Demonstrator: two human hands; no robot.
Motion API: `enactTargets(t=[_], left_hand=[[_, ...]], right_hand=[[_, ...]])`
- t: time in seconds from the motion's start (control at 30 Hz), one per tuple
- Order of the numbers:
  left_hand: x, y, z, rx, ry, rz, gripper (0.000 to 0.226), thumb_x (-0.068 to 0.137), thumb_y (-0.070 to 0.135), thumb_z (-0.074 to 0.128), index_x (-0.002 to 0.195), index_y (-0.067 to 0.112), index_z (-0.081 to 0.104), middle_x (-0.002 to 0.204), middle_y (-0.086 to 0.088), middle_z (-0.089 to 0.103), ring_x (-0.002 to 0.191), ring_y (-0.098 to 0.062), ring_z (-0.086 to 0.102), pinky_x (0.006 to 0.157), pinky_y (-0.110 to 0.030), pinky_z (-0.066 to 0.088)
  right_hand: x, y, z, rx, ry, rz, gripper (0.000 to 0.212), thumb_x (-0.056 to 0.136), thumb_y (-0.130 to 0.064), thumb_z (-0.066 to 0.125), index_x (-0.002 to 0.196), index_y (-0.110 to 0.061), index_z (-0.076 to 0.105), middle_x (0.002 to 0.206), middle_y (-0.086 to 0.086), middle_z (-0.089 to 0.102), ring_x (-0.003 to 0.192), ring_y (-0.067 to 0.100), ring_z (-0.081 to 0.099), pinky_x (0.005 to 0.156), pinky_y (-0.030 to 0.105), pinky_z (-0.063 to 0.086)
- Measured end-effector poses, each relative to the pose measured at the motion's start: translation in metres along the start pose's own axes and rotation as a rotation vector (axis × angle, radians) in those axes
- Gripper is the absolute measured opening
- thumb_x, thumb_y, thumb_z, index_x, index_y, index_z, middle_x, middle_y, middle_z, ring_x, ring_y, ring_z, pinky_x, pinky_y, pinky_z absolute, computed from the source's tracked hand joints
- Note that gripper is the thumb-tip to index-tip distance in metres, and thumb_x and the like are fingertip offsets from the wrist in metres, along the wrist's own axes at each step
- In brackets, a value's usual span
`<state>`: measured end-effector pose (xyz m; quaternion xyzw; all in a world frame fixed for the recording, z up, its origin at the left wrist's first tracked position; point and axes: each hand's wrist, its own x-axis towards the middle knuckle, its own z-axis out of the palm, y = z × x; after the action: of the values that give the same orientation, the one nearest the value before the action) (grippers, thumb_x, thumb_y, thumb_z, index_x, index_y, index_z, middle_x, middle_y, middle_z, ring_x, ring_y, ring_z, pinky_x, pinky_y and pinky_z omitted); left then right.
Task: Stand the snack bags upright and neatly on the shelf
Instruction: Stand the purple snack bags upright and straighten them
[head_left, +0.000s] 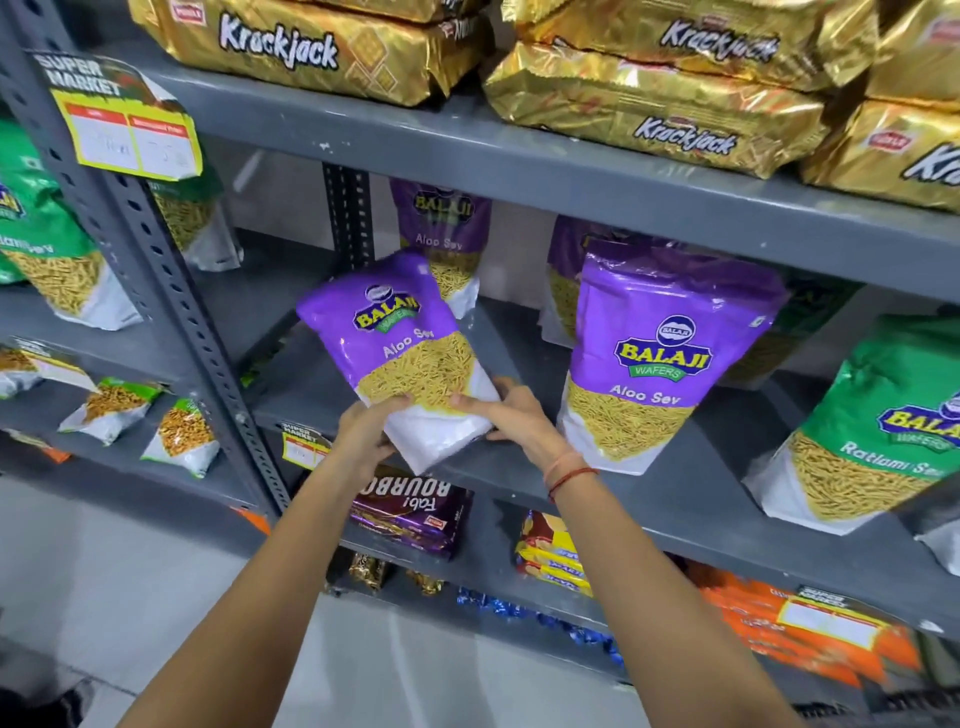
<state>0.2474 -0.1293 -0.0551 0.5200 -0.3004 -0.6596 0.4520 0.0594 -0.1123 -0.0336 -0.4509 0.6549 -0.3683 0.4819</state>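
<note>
I hold a purple Aloo Sev bag (400, 343) by its white bottom end, tilted to the left over the front of the grey middle shelf (675, 488). My left hand (371, 428) grips its lower left corner and my right hand (501, 413) grips its lower right side. To the right a second purple Aloo Sev bag (660, 353) stands upright on the shelf. Another purple bag (441, 234) stands further back, and one more (563, 280) is partly hidden behind the standing bag. A green Ratlami Sev bag (883, 426) leans at the far right.
Gold Krackjack packs (649, 104) lie stacked on the shelf above. A perforated grey upright (171, 291) with a price tag (130, 135) divides off the left bay with green sev bags (52, 249). Biscuit packs (415, 509) fill the shelf below.
</note>
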Motion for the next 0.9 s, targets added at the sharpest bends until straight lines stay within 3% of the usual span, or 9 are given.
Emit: enactTargets(t=[0.1,0.17,0.4,0.6,0.73,0.9], left_hand=[[-0.003,0.018,-0.005,0.078,-0.095,0.152,0.029,0.074,0.008,0.07,0.1,0.019,0.066,0.087,0.004,0.074,0.079,-0.016,0.069,0.057,-0.023,0.054],[-0.004,0.03,-0.006,0.128,-0.138,0.205,0.029,0.071,0.006,0.072,0.094,0.022,0.068,0.082,0.009,0.076,0.075,-0.011,0.071,0.056,-0.02,0.054],[0.001,0.048,-0.006,0.197,-0.218,0.253,0.032,0.07,0.007,0.074,0.094,0.026,0.065,0.083,0.016,0.076,0.076,-0.004,0.071,0.057,-0.014,0.053],[0.014,0.053,-0.011,0.183,-0.237,0.258,0.036,0.071,0.005,0.074,0.102,0.022,0.064,0.1,0.002,0.073,0.088,-0.014,0.071,0.072,-0.025,0.057],[0.031,0.063,-0.023,0.217,-0.265,0.297,0.046,0.066,0.006,0.077,0.107,0.021,0.062,0.106,-0.003,0.072,0.094,-0.019,0.07,0.08,-0.034,0.056],[0.06,0.087,-0.042,0.335,-0.359,0.364,0.056,0.054,0.012,0.083,0.103,0.03,0.062,0.104,0.001,0.074,0.098,-0.017,0.069,0.081,-0.028,0.057]], right_hand=[[-0.007,0.011,0.006,0.077,0.033,-0.077,0.064,0.064,-0.035,0.087,0.118,-0.013,0.061,0.116,0.004,0.07,0.104,0.019,0.067,0.094,0.041,0.054],[-0.01,0.014,0.009,0.112,0.036,-0.118,0.061,0.066,-0.032,0.086,0.119,-0.013,0.061,0.118,0.003,0.07,0.108,0.019,0.065,0.098,0.04,0.051],[-0.012,0.008,0.011,0.131,0.084,-0.182,0.055,0.065,-0.036,0.086,0.113,-0.021,0.063,0.114,-0.003,0.07,0.102,0.011,0.065,0.083,0.023,0.049],[0.001,0.009,0.017,0.113,0.123,-0.213,0.041,0.059,-0.038,0.088,0.091,-0.036,0.062,0.101,-0.012,0.07,0.096,0.009,0.067,0.085,0.03,0.054],[0.013,0.001,0.027,0.08,0.178,-0.252,0.046,0.055,-0.037,0.09,0.086,-0.041,0.057,0.095,-0.021,0.065,0.085,-0.01,0.063,0.07,0.009,0.05],[0.031,-0.008,0.051,0.06,0.26,-0.282,0.068,0.051,-0.029,0.094,0.102,-0.022,0.049,0.097,-0.009,0.064,0.089,-0.003,0.06,0.065,0.002,0.045]])
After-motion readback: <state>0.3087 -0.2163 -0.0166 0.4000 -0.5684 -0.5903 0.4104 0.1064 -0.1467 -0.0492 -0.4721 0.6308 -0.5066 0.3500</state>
